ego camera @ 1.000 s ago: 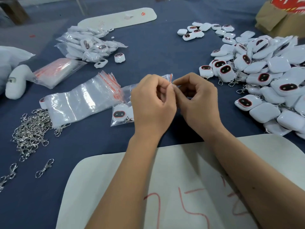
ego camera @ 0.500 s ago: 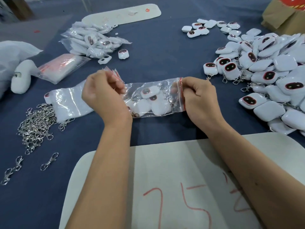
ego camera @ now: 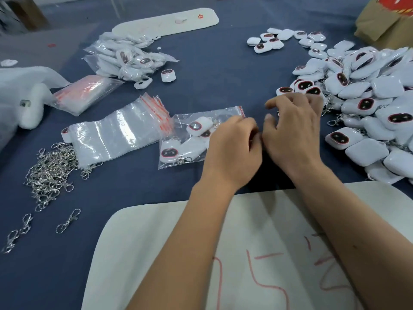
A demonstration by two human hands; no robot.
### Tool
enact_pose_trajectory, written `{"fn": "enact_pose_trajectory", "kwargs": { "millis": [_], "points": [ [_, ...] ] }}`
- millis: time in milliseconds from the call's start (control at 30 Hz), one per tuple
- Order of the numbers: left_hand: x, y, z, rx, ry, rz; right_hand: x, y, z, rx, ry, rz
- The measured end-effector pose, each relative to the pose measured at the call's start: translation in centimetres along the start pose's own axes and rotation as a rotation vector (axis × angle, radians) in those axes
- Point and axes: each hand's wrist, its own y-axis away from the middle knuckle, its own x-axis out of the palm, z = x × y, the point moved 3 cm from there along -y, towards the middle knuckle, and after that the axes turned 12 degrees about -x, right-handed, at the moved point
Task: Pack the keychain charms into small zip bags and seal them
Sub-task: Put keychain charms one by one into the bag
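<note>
Filled bag [ego camera: 190,139] now flat on the cloth [ego camera: 212,70] beside the empty bags [ego camera: 111,133], right hand [ego camera: 292,133] let go, fingers loose and spread near the charm pile [ego camera: 368,104], left hand [ego camera: 234,151] curled at its right edge, grip unclear

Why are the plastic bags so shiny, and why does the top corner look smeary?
Head view: light from above glares white on the empty bags; the far left corner is blurred; the edges bend from the wide lens; the arms shadow the white board.
</note>
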Motion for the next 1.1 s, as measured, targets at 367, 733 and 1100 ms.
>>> {"fn": "enact_pose_trajectory", "kwargs": {
  "millis": [367, 733, 1100],
  "points": [
    [0.4, 0.6, -1.5, 0.080, 0.002, 0.066, 1.7, -2.8, -1.9, -0.147, 0.141, 0.281],
    [-1.3, -1.2, 1.1, -0.185, 0.081, -0.115, 0.4, -1.0, -0.6, -0.217, -0.230, 0.153],
    [-2.4, -1.8, 2.5, -0.413, 0.520, -0.058, 0.7, 0.9, 0.0, -0.010, -1.089, 0.061]
  ]
}}
